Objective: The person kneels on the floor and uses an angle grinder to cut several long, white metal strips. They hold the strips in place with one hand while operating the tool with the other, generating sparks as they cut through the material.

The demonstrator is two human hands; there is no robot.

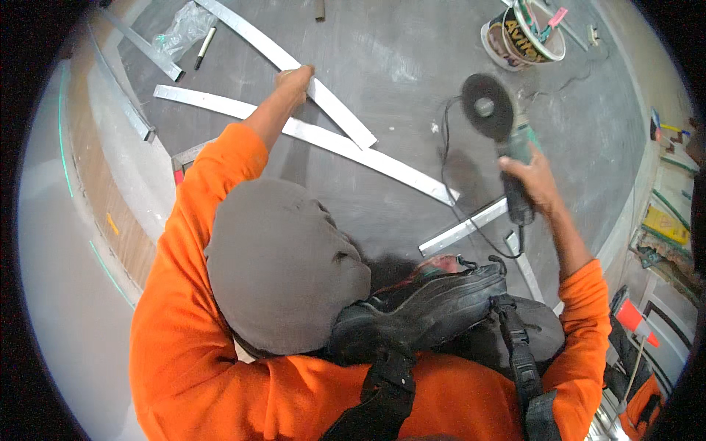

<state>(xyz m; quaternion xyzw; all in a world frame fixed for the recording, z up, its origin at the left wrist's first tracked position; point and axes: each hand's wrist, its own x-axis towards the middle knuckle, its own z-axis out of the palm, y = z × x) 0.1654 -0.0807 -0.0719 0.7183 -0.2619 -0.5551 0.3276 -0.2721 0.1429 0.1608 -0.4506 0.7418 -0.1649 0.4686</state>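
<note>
My left hand is closed around a long white metal profile, gripping it partway along. The near end of this profile lies across or just above a second long metal profile on the grey floor. In my right hand is a green and black angle grinder, held by its body with the dark cutting disc at its far end. The disc is apart from the metal; whether it spins I cannot tell. A black cord trails from the grinder. Two shorter metal pieces, one a strip, lie beneath and beside it.
A paint bucket with tools in it stands at the far right. At far left lie a marker, a clear plastic bag and more metal profiles. My grey-clad knee and black waist bag are close by.
</note>
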